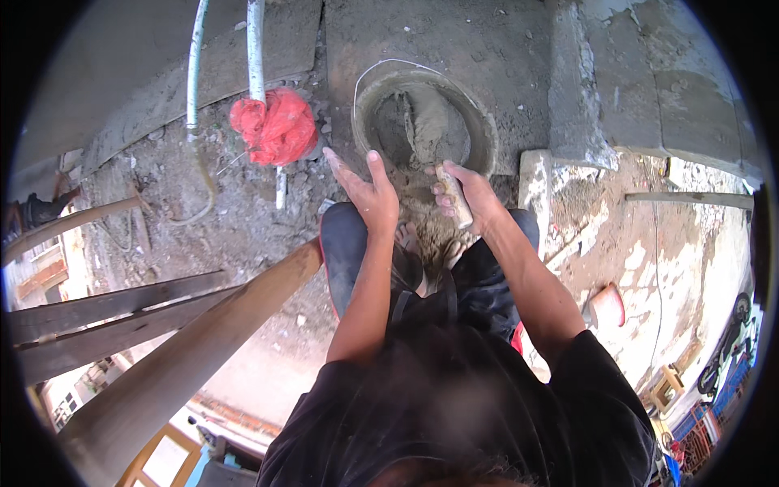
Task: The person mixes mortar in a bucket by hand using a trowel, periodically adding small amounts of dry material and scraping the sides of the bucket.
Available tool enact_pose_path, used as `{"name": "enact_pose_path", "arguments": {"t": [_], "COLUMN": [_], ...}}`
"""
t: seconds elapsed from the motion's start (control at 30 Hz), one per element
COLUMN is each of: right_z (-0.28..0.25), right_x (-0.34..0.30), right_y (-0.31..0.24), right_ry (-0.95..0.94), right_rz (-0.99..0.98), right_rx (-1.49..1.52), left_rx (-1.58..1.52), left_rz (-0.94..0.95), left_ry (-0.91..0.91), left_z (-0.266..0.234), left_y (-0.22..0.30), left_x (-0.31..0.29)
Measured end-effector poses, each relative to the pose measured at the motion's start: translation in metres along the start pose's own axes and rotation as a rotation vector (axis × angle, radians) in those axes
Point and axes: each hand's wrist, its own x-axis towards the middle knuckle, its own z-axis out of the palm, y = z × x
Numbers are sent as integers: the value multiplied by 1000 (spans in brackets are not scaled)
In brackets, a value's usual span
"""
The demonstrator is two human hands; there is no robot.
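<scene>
My right hand (471, 197) is wrapped round the pale, worn handle of a trowel (455, 195) at the near right rim of a bucket. The tool's far end cannot be told apart from the grey mortar. Wet mortar (434, 126) is heaped inside the round bucket (484, 130), whose thin wire bail (389, 62) lies up around the far rim. My left hand (372, 192) holds nothing; its fingers stretch forward and the thumb stands apart, just left of the bucket's near side. Both hands are above my knees.
A red plastic bag (280, 128) is wrapped round an upright pipe (256, 49) at the left, beside a thinner pipe (195, 73). A thick wooden pole (203, 345) and planks (122, 312) slant along the left. A concrete post (534, 183) stands right of the bucket. An orange bucket (606, 307) lies further right.
</scene>
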Motion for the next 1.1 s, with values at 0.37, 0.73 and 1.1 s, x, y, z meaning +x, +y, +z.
{"name": "enact_pose_path", "arguments": {"t": [0.37, 0.73, 1.1], "right_z": [54, 29, 42], "right_x": [-57, 28, 49], "right_y": [23, 65, -26], "right_ry": [463, 633, 346], "right_rz": [-91, -132, -147], "right_rx": [-95, -1488, -1903], "left_rx": [574, 847, 870], "left_rz": [-381, -456, -409], "left_ry": [-674, -850, -908], "left_z": [-169, -172, -166], "left_y": [84, 71, 71], "left_x": [-91, -108, -102]}}
